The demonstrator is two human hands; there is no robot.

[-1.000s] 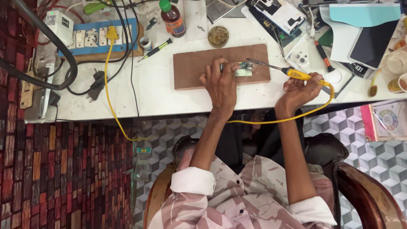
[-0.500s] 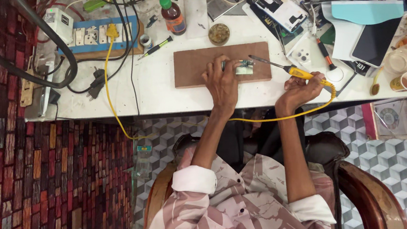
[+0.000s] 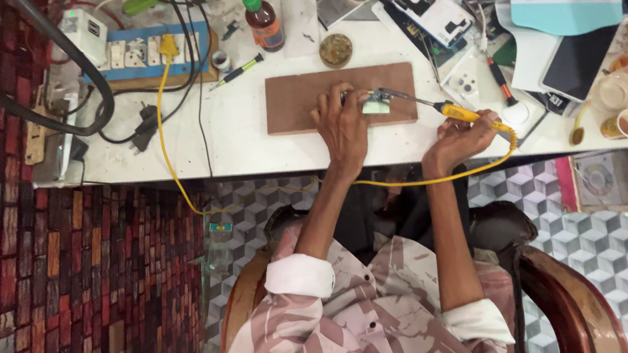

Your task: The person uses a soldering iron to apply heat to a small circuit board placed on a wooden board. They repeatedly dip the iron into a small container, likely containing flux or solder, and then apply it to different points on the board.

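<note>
Left hand (image 3: pixel 345 126): lying on the brown wooden board (image 3: pixel 298 99) on the white worktop (image 3: pixel 241 140), fingers curled, grip pressing a small pale circuit part (image 3: pixel 373 104) at the board's middle.

Right hand (image 3: pixel 465 137): grip closing around the yellow soldering iron (image 3: pixel 460 112), its metal tip reaching left and touching the part. Yellow cable (image 3: pixel 435 178) trailing off the handle past the worktop edge.
</note>
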